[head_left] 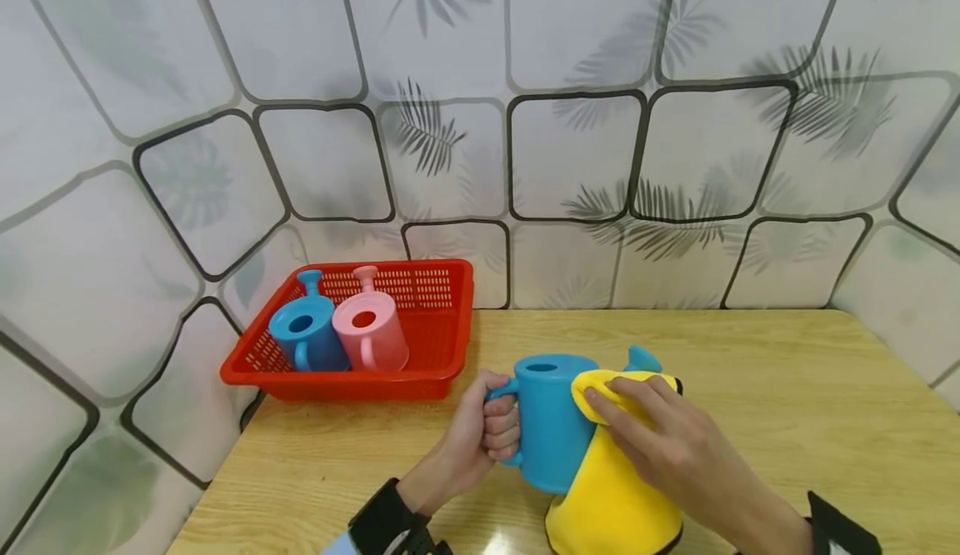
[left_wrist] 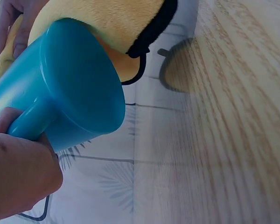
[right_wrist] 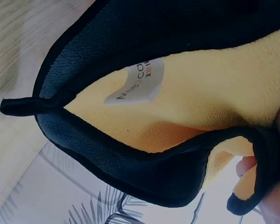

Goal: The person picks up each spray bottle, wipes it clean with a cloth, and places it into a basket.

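A blue toy watering can (head_left: 557,426) is held above the table by my left hand (head_left: 480,426), whose fingers curl round its handle. In the left wrist view, the can's flat base (left_wrist: 84,79) faces the camera. My right hand (head_left: 667,442) holds a yellow cloth (head_left: 611,497) with dark edging against the can's spout side. Below the hand the cloth hangs down, and the blue spout head (head_left: 642,359) sticks up behind it. The right wrist view shows the cloth's dark reverse and a white label (right_wrist: 139,83); most of that hand is out of frame.
A red plastic basket (head_left: 345,384) stands at the table's back left. Inside it a blue watering can (head_left: 318,347) and a pink one (head_left: 382,338) sit side by side. The wooden table (head_left: 810,405) meets a patterned wall (head_left: 570,163) at the back.
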Demonstrator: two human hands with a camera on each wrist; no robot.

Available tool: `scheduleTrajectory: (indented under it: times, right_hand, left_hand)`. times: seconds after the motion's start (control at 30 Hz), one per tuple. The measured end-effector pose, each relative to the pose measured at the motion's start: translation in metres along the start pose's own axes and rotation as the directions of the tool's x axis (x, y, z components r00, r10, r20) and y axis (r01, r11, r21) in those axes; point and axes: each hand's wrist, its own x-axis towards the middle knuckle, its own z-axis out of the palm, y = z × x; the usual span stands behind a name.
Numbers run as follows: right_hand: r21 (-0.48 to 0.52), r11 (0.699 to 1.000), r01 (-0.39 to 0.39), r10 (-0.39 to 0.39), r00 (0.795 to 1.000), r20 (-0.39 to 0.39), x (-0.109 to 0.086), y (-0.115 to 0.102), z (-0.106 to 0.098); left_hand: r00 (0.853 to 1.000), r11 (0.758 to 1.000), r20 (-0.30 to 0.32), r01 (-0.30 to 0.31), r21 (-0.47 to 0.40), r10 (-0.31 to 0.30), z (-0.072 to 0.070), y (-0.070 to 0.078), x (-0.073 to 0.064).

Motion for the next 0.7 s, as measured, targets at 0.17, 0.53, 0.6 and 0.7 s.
scheduleTrajectory:
  times: [0.17,0.53,0.6,0.7]
  right_hand:
    - [0.043,0.999,0.015,-0.016,1.000,0.022,-0.003,-0.002,0.002]
    - [0.118,0.985,0.125,-0.133,0.989,0.062,-0.012,-0.009,0.004]
    - [0.132,0.980,0.148,-0.155,0.987,0.048,-0.014,-0.010,0.006]
    - [0.127,0.973,0.193,-0.196,0.980,0.017,-0.016,-0.010,0.008]
  left_hand:
    - [1.000,1.000,0.005,-0.013,-0.020,0.013,-0.001,0.002,0.000]
    - [0.997,0.996,0.002,-0.077,-0.052,0.077,-0.005,0.006,-0.002]
    - [0.996,0.994,0.006,-0.089,-0.055,0.090,-0.006,0.006,-0.002]
    - [0.994,0.992,0.010,-0.104,-0.066,0.105,-0.007,0.007,-0.002]
